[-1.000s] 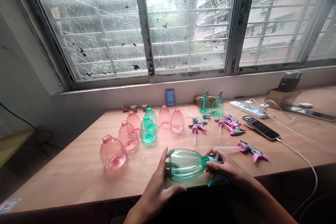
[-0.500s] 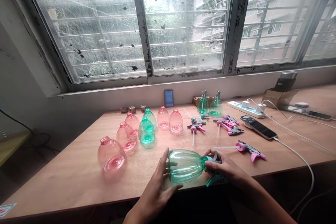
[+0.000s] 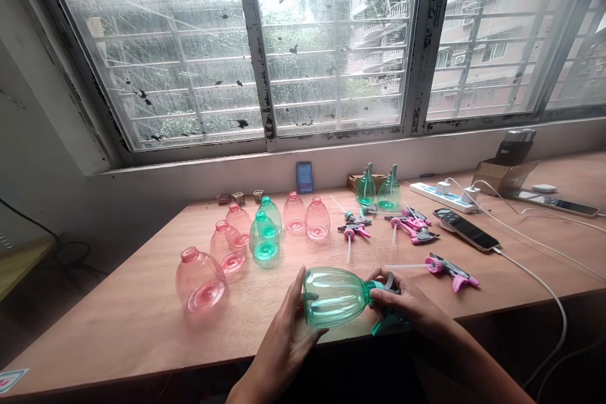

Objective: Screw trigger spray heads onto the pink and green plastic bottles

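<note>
Head view shows the left hand (image 3: 279, 344) holding one green bottle (image 3: 334, 297), the right hand (image 3: 407, 306) holding its trigger sprayer (image 3: 389, 322), and five pink bottles (image 3: 226, 246) left of them.

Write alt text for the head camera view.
The left hand grips a green plastic spray bottle while the right hand holds its teal trigger sprayer. Pink and green bottles and pink sprayers lie on the wooden desk.

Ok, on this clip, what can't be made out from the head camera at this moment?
Head view:
The neck of the green bottle: the right hand covers where the trigger sprayer joins it, so the fit can't be told.
The left hand's forearm: cut off by the bottom edge.
The wicker basket: partly hidden behind the green spray bottles.
The small square items: too small to identify.
</note>
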Demonstrator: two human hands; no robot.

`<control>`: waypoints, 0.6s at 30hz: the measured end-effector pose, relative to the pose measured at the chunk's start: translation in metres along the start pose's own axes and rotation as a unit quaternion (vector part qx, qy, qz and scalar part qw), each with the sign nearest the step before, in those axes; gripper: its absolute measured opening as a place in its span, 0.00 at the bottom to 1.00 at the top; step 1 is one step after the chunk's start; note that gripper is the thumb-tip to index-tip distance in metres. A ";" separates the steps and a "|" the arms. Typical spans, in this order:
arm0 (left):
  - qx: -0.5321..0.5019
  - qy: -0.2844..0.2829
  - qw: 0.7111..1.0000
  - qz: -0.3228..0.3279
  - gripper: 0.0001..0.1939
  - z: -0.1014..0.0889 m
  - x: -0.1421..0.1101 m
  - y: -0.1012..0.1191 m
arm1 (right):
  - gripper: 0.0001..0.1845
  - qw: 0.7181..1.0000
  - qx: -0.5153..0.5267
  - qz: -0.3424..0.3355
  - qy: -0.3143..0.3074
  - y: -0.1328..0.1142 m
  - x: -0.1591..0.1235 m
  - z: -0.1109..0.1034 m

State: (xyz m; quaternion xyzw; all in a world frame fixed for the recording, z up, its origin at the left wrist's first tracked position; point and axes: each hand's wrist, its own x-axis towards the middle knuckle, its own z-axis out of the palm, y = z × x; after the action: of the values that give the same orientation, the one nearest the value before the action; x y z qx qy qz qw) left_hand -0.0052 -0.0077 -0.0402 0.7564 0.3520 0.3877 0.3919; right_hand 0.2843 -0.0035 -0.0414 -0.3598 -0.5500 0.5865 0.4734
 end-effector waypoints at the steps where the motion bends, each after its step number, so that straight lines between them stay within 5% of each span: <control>1: 0.012 0.004 1.000 0.001 0.48 0.000 0.000 -0.001 | 0.22 1.000 0.000 0.000 -0.001 0.000 0.000 0.000; 5: 0.061 0.021 0.998 -0.011 0.55 -0.001 -0.001 0.000 | 0.22 1.000 -0.008 -0.003 -0.011 0.000 0.000 0.000; 9: 0.075 0.022 0.997 -0.010 0.48 -0.003 -0.001 0.003 | 0.22 1.000 -0.014 -0.001 -0.010 -0.002 0.000 0.001; 18: -0.029 -0.012 1.000 -0.002 0.49 0.001 0.003 0.002 | 0.21 1.000 -0.018 0.002 -0.024 0.000 -0.001 0.000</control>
State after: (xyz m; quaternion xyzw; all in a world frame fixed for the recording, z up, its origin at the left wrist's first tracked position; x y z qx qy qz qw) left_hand -0.0030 -0.0064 -0.0383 0.7489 0.3373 0.3877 0.4184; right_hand 0.2845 -0.0045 -0.0414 -0.3551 -0.5711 0.5856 0.4525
